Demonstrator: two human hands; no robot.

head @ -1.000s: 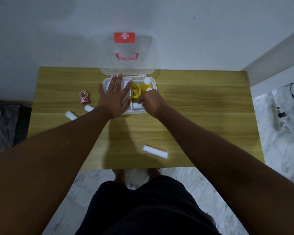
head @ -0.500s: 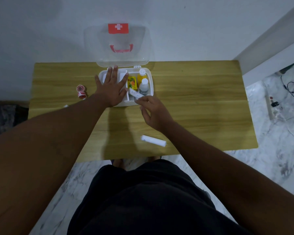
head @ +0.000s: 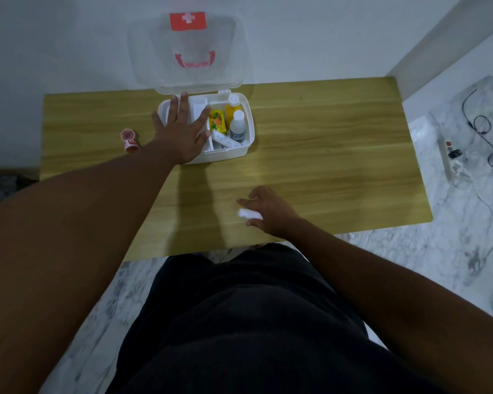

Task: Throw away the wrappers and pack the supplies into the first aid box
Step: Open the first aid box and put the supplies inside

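The white first aid box [head: 244,143] stands open at the back of the wooden table [head: 325,155], its clear lid [head: 188,52] upright against the wall. Inside it lie a yellow packet [head: 218,122], an orange bottle [head: 231,108], a white bottle [head: 237,125] and a white roll [head: 225,140]. My left hand [head: 182,129] rests flat with spread fingers on the box's left side. Near the table's front edge, my right hand [head: 268,210] curls around a white bandage roll [head: 249,214] that lies on the wood. A red tape roll [head: 129,140] sits left of the box.
A power strip [head: 451,157] and black cables [head: 484,129] lie on the marble floor to the right. The wall runs directly behind the table. My dark shorts fill the lower middle of the view.
My right hand left a white roll in the box, pulled back toward the front edge and closed around the bandage roll there. My left hand stayed on the box.
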